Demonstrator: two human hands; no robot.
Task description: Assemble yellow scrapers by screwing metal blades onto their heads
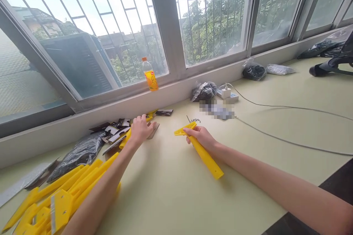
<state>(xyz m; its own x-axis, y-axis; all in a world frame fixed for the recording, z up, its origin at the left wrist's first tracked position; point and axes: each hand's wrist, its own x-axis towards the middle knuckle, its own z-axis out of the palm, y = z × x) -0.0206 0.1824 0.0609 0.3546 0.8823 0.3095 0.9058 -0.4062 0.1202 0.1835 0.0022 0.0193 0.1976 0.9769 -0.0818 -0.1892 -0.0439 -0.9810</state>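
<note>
My right hand (pixel 203 138) is closed around a yellow plastic scraper (pixel 205 156), near its wide head. The scraper's handle slants down to the right above the table. My left hand (pixel 141 130) reaches over small parts by the window ledge, its fingers bent and the thumb apart. Its fingertips are partly hidden, and nothing shows in its grasp. Beside it are a yellow plastic piece (pixel 151 116) and a brown cardboard piece (pixel 153 131). Just beyond the scraper head lies a little heap of small screws (pixel 195 120).
Several yellow scrapers (pixel 62 205) are piled at lower left, partly behind my left forearm. Near them lie a black plastic bag (pixel 78 154) and black-and-white packets (pixel 117 130). An orange drink bottle (pixel 150 77) stands on the ledge. A grey cable (pixel 286 143) crosses the right side.
</note>
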